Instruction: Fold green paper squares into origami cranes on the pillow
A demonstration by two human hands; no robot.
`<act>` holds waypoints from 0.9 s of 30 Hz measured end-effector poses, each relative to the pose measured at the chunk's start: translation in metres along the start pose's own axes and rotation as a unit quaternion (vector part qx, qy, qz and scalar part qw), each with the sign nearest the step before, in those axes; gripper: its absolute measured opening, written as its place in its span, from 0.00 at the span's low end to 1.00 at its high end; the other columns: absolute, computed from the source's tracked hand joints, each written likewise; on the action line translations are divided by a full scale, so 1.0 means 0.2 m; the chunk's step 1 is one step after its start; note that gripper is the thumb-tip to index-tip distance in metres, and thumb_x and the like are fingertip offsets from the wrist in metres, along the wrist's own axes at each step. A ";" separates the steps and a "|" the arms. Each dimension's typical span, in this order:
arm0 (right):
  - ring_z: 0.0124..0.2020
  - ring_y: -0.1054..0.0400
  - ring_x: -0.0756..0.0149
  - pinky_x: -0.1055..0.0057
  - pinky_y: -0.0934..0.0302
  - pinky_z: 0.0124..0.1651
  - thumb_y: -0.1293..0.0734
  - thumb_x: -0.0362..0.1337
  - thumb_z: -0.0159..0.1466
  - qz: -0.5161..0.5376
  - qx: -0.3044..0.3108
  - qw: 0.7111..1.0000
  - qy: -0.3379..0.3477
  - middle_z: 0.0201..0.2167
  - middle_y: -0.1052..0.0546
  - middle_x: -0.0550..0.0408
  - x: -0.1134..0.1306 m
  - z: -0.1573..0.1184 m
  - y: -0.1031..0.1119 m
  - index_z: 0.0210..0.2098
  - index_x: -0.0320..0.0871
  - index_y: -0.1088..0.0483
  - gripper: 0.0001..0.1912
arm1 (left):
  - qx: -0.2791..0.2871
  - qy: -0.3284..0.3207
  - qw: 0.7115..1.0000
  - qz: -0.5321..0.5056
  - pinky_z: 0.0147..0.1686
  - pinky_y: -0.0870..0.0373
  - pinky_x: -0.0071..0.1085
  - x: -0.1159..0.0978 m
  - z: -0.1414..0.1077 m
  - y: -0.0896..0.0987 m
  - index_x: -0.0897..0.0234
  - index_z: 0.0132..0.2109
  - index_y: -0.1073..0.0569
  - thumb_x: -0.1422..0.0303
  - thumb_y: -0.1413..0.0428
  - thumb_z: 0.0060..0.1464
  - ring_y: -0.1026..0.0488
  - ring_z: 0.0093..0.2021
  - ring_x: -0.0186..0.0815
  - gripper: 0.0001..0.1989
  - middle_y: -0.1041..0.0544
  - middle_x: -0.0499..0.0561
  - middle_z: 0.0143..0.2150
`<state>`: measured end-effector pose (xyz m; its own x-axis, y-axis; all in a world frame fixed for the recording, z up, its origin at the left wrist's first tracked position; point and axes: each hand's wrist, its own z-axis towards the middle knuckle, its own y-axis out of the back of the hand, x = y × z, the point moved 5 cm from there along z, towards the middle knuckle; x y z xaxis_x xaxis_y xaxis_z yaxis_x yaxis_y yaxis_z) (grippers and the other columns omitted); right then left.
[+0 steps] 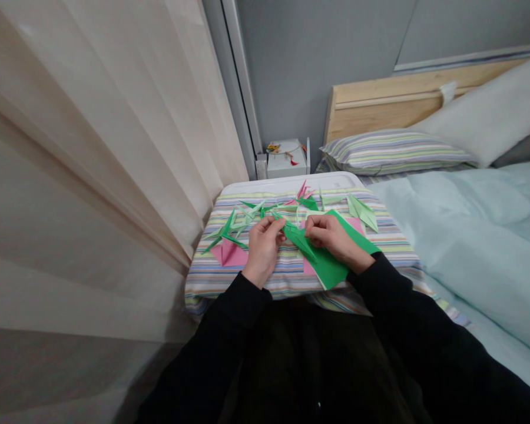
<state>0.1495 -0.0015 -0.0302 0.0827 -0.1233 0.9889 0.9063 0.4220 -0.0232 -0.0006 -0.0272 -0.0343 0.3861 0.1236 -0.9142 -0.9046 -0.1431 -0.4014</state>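
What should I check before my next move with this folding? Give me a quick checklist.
1. Left hand holding the folded green piece: ok, the fingers pinch one end.
2. Right hand gripping that same piece: cannot tell; its fingers curl at the piece, but their tips are hidden.
3. Creases sharp and lined up: cannot tell, too small to judge.
4. Loose sheets squared up: not ok; the flat green sheet lies askew over the pink sheet.
5. Light green folded piece at the right clear of both hands: ok, it lies apart on the striped cloth.
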 end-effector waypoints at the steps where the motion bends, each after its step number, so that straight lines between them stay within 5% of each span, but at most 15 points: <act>1: 0.17 0.52 0.74 0.71 0.61 0.23 0.33 0.37 0.52 0.015 -0.002 1.000 -0.006 0.13 0.42 0.65 -0.01 0.00 0.00 0.19 0.45 0.37 0.09 | -0.001 0.003 1.000 -0.004 0.24 0.38 0.24 0.00 0.00 0.00 0.64 0.26 0.35 0.65 0.31 0.43 0.36 0.24 0.25 0.18 0.36 0.41 0.23; 11: 0.21 0.48 0.73 0.71 0.54 0.26 0.27 0.41 0.56 -0.007 -0.006 0.998 0.063 0.20 0.36 0.64 0.06 -0.03 -0.01 0.26 0.44 0.32 0.11 | 0.081 0.024 0.996 -0.010 0.27 0.34 0.26 -0.01 -0.02 -0.04 0.65 0.30 0.28 0.64 0.28 0.42 0.32 0.26 0.27 0.16 0.29 0.44 0.26; 19: 0.25 0.44 0.71 0.70 0.51 0.30 0.29 0.37 0.56 -0.047 0.045 0.994 0.084 0.22 0.34 0.62 0.06 -0.02 -0.02 0.23 0.44 0.34 0.10 | 0.038 0.030 0.996 -0.077 0.27 0.37 0.25 -0.02 -0.01 -0.02 0.65 0.25 0.32 0.71 0.30 0.39 0.34 0.26 0.26 0.15 0.32 0.42 0.24; 27: 0.23 0.45 0.72 0.70 0.53 0.29 0.30 0.36 0.55 -0.028 0.062 0.996 0.062 0.22 0.34 0.62 0.06 -0.04 -0.03 0.24 0.43 0.33 0.08 | -0.013 0.044 0.984 -0.170 0.26 0.38 0.23 -0.03 0.01 0.01 0.66 0.34 0.25 0.66 0.30 0.44 0.32 0.27 0.25 0.13 0.27 0.44 0.30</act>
<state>0.1485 -0.0122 -0.0194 0.0917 -0.2566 0.9622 0.8533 0.5182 0.0568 -0.0055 -0.0271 -0.0302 0.6807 0.0833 -0.7278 -0.7162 -0.1332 -0.6850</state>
